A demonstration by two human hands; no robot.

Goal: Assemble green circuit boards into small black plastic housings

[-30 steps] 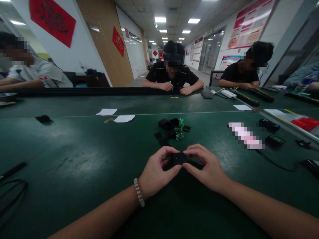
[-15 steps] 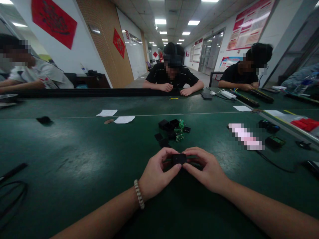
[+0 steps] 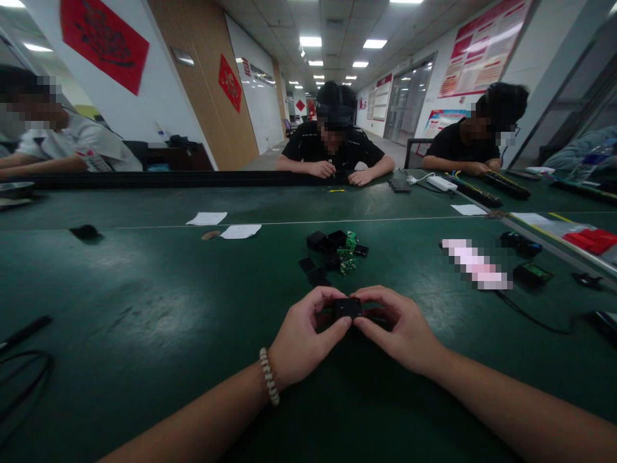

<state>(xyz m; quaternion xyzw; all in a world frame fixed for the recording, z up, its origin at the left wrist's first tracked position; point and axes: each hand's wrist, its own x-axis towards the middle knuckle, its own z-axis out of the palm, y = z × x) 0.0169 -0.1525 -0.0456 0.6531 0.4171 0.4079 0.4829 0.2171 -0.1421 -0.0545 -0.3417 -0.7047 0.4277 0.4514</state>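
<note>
A small black plastic box [image 3: 348, 308] is held between both hands above the green table [image 3: 159, 373]. My left hand [image 3: 308, 331] grips its left side, thumb along the near face and fingers behind. From the right, my right hand [image 3: 402, 325] pinches it in the same way. The fingers hide parts of the box's sides and its far face. Just beyond the hands lies a pile of black plastic cases [image 3: 324, 241] and green circuit boards [image 3: 348, 263], with flat black pieces [image 3: 317, 277] on the near side.
A blurred-out pink device [image 3: 477, 263] with a cable lies to the right, near a black case with a green board [image 3: 532, 274]. White papers [image 3: 241, 231] lie beyond, left of the pile. A black cable [image 3: 29, 360] is at far left. Other people [image 3: 337, 141] sit across the table.
</note>
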